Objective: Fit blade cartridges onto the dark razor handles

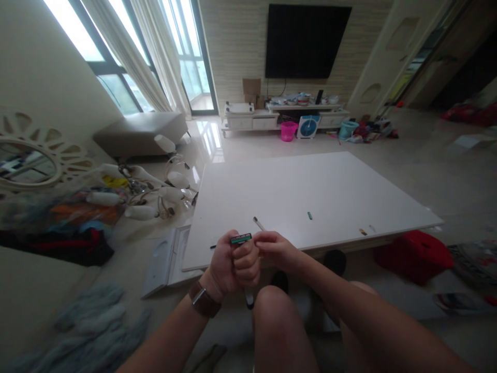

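Note:
In front of my knees, my left hand [238,264] is wrapped round a razor. Its green-and-black head [241,239] shows above my fist, and the handle end [249,299] pokes out below. My right hand [277,249] is closed, thumb and fingers pinched right beside the razor head. What the pinch holds, if anything, is hidden. A thin pale stick with a dark tip [259,224] shows just beyond my right fingers; I cannot tell whether it is held or lies on the white table [279,186]. A small green razor cartridge [309,215] lies on the tabletop.
Near the table's right front edge lies a small brown piece [363,232]. A red stool [415,257] stands at the right. To the left are a chandelier with white shades [171,192] and a white panel or box [163,261]. A TV cabinet [264,122] stands at the back.

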Tool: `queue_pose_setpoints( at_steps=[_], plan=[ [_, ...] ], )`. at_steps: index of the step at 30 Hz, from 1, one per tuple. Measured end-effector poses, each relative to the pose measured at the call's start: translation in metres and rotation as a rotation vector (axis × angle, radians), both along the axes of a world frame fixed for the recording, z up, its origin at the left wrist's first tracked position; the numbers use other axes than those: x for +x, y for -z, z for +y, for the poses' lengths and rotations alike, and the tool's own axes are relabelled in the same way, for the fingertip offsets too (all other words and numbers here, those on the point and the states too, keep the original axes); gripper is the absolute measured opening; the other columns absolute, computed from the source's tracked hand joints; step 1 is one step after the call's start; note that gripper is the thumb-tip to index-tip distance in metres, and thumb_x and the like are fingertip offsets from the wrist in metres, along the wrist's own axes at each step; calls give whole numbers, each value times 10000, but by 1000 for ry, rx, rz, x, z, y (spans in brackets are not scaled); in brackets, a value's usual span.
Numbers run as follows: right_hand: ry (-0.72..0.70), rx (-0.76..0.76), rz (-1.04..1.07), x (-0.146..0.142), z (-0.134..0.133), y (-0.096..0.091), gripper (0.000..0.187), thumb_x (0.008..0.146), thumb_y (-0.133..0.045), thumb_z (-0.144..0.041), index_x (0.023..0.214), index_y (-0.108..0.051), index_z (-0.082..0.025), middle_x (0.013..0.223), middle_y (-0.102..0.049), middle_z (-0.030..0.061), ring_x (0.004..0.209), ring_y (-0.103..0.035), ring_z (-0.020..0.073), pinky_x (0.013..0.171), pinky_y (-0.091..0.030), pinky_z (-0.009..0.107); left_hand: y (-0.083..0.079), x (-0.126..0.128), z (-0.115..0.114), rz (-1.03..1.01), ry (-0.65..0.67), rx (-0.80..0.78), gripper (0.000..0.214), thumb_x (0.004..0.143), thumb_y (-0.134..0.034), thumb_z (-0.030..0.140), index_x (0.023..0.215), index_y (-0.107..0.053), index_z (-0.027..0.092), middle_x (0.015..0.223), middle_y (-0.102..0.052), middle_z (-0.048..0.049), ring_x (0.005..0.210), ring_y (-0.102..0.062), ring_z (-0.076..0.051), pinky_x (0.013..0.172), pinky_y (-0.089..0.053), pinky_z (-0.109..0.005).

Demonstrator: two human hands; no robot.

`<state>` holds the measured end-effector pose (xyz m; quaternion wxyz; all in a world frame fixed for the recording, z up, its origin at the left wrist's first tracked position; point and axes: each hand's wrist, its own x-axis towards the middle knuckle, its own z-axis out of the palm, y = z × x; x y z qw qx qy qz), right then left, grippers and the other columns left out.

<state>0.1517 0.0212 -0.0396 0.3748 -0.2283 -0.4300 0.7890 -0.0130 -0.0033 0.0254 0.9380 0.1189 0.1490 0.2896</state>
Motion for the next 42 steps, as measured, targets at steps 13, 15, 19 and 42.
queue_pose_setpoints(
  at_steps=[13,15,19,42],
  plan=[
    [-6,233,93,-2,3,-9,574,689,-871,-325,1210,-648,-237,1279,-633,82,1091,-609,206,941,-465,331,-5,6,-4,-6,150,1,626,657,-566,381,415,-1,263,373,97,111,272,82,-18,304,21,-198],
    [18,236,90,1,5,-12,552,691,-864,-282,1199,-655,-240,1315,-621,88,1096,-615,209,916,-477,324,-4,6,-4,-20,160,11,607,659,-564,374,410,-21,266,366,80,110,275,75,-21,311,21,-204],
    [107,211,69,7,7,-16,460,703,-844,-298,1135,-700,-235,1255,-666,87,1049,-657,230,852,-501,326,0,8,-5,-89,234,40,548,693,-524,374,410,-69,260,367,49,98,289,35,-35,344,11,-226],
    [572,218,-354,13,26,-5,237,671,-854,-345,818,-774,-178,782,-741,37,729,-638,161,717,-475,306,21,36,3,752,-370,220,209,797,-581,330,919,-561,161,678,-559,16,446,-450,-81,419,-379,-200]
  ],
)
